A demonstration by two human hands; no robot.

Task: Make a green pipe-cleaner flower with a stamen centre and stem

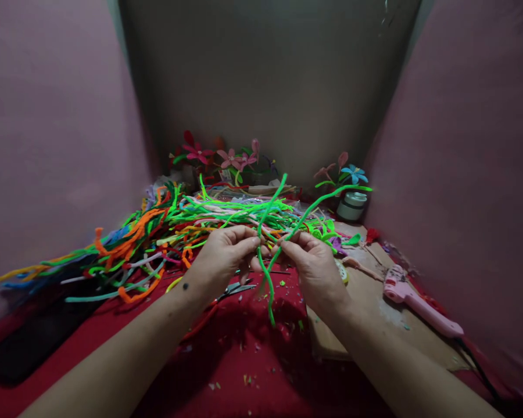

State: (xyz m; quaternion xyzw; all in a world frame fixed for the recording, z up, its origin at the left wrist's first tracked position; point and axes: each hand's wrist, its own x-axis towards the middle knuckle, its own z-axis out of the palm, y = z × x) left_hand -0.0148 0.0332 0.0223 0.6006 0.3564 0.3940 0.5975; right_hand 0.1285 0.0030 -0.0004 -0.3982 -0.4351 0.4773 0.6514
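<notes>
Fingertips of the left hand [226,252] and right hand [314,264] pinch crossed green pipe cleaners [268,244] mid-frame; judged loosely held, the stems could spring apart.

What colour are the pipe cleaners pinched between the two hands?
Bright green pipe cleaners, held by the left hand and right hand; seen in the head view.

Both forearms bare, reaching forward, converging at centre. Left hand [226,255] palm down, fingers curled, thumb and forefinger pinched together. Right hand [314,264] mirroring, fingertips pinched, nearly touching left. Wrists level, knuckles toward camera.
</notes>
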